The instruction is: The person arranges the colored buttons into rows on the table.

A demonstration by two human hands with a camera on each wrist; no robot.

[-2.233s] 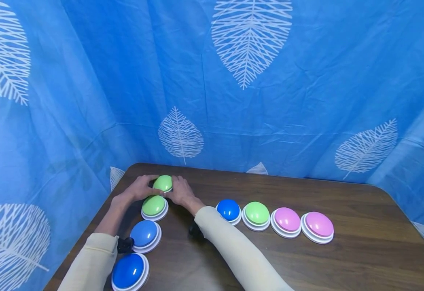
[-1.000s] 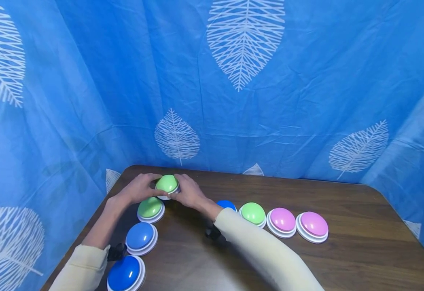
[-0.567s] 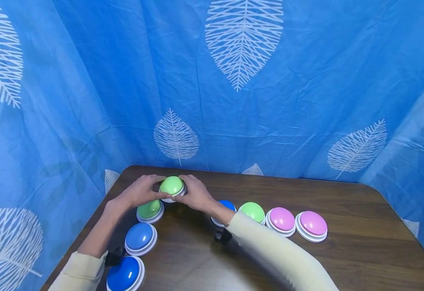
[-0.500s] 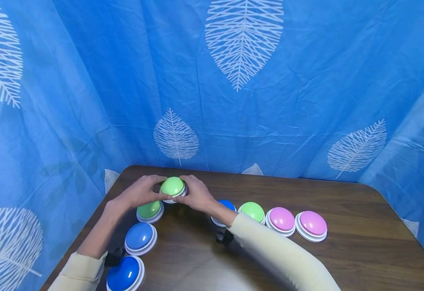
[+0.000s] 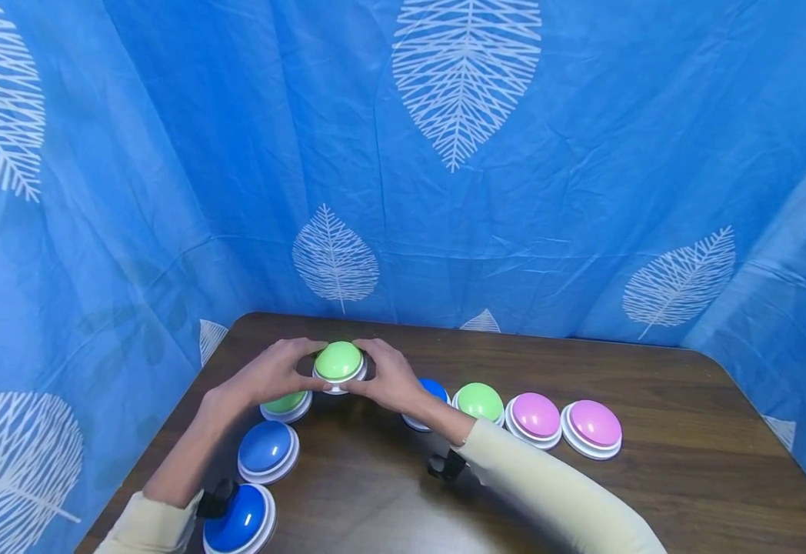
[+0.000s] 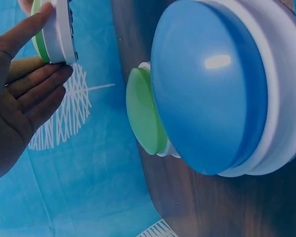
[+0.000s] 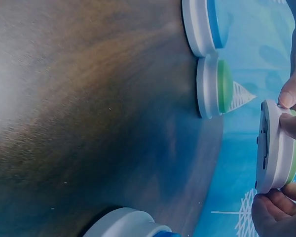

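Note:
A domed green push button (image 5: 338, 362) with a white round base is held up between both hands near the table's back left. My left hand (image 5: 274, 373) grips its left side, thumb at the near rim and fingers farther back. On the other side my right hand (image 5: 392, 377) pinches the base, with the thumb tips close together at the front. The right wrist view shows the lifted button (image 7: 274, 148) edge-on, its underside away from the table. Below the left hand sits a second green button (image 5: 284, 403), partly covered by that hand.
Two blue buttons, one lighter (image 5: 264, 446) and one darker (image 5: 235, 519), continue the left column toward me. A row of a blue (image 5: 434, 388), a green (image 5: 481, 402) and two pink buttons (image 5: 537, 415) lies right of centre. Blue curtains (image 5: 514, 269) surround the wooden table (image 5: 707, 431).
Both hands have lifted the far green button from the back of the left column and carried it to the right and slightly toward me. The other buttons stay in place.

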